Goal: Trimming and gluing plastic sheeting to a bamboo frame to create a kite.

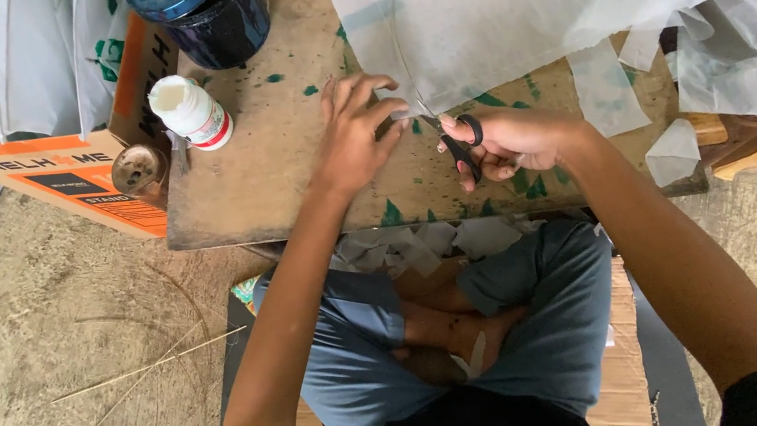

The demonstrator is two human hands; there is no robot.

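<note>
Left hand (355,130) presses open on the kite paper (487,3), steadying it; at three o'clock, right hand (514,139) grips scissors (461,144).

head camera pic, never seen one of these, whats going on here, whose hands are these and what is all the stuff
There is one picture, taken by a camera worn on a person's head, looking down. So the two bare arms are the wearer's own, and their crossed legs show below. The person sits on the floor at a low wooden board flecked with green paint. The left hand presses down the corner of a thin white paper kite with slender stick ribs. The right hand holds black-handled scissors at that corner. On the board also stand a white glue bottle and a dark blue jar. Paper scraps lie in the lap.
</note>
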